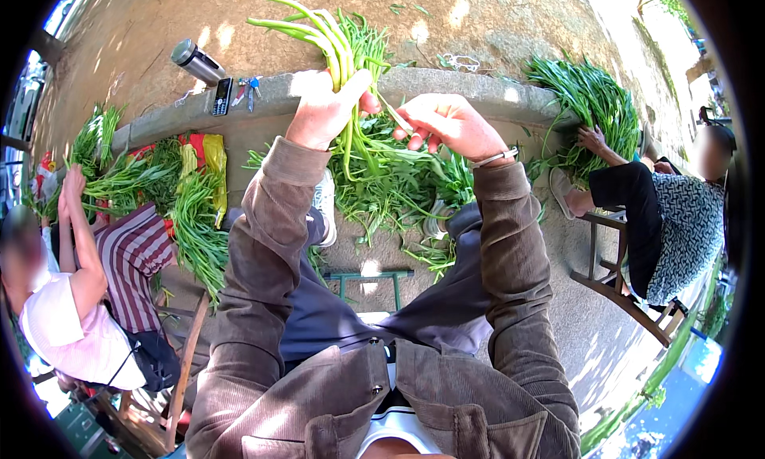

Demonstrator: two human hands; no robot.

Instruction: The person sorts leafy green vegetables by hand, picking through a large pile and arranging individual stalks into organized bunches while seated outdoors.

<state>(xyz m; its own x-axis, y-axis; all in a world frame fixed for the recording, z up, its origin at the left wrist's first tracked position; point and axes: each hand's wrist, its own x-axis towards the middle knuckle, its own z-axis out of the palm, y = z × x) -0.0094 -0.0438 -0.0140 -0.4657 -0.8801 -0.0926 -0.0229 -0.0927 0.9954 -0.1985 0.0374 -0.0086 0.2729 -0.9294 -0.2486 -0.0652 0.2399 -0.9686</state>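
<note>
My left hand (pixel 328 112) is closed around a bunch of water spinach (pixel 339 49); its thick pale-green stems stick up past my thumb, and thinner greens hang below. Just to the right, my right hand (pixel 450 126) pinches a thin pale strip (pixel 394 118), which looks like a stem and runs toward the bunch. Below both hands lies a loose heap of leafy greens (pixel 386 188), spread between my feet. More cut stems (pixel 368 45) lie on the kerb just behind the bunch.
A low concrete kerb (pixel 498 92) curves across ahead, with a steel flask (pixel 198 63), a phone (pixel 222 96) and keys (pixel 252 92) on its left part. Seated people flank me: one handles greens (pixel 103 140) at left, another a large pile (pixel 590 112) at right.
</note>
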